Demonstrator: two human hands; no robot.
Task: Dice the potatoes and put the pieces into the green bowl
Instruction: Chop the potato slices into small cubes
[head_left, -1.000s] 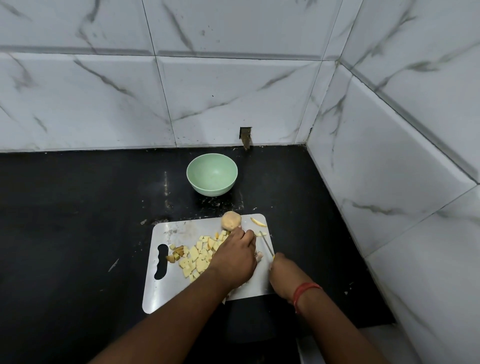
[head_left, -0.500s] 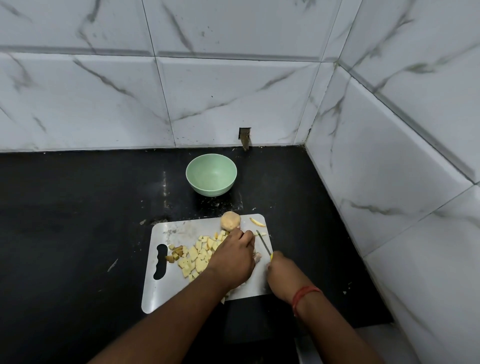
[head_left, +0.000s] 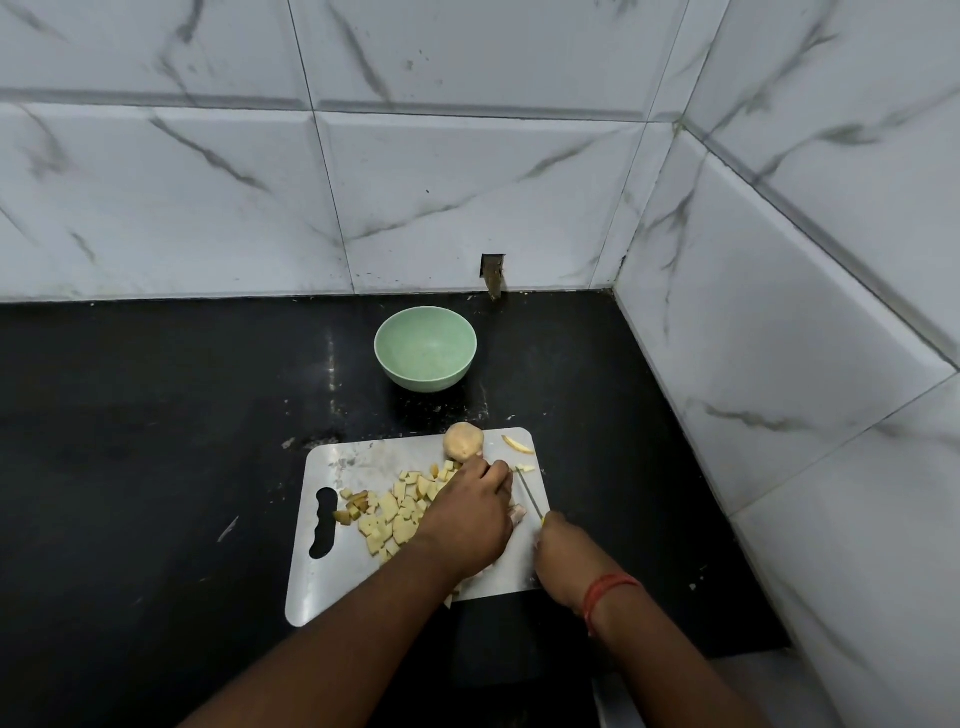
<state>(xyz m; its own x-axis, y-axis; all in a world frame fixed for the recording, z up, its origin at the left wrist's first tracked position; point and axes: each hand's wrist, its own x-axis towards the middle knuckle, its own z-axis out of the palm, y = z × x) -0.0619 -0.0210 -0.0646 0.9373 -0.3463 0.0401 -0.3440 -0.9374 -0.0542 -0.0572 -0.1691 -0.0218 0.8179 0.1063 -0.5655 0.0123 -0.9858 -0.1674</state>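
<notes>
A white cutting board (head_left: 332, 582) lies on the black counter. A pile of diced potato pieces (head_left: 389, 514) covers its middle. A whole potato (head_left: 463, 441) sits at the board's far edge, with a peel strip (head_left: 518, 445) beside it. My left hand (head_left: 470, 517) lies curled over potato that it mostly hides, right of the pile. My right hand (head_left: 563, 556) grips a knife (head_left: 531, 496) whose thin blade points away along the left fingertips. The empty green bowl (head_left: 425, 347) stands behind the board.
White marble-tiled walls close the counter at the back and the right. A small hole (head_left: 492, 270) in the back wall sits just behind the bowl. Crumbs and a pale scrap (head_left: 227, 529) lie on the black counter (head_left: 156, 415) left of the board.
The knife blade has shifted slightly left toward my left fingertips, and my right hand moved a little with it. My left hand stays in place.
</notes>
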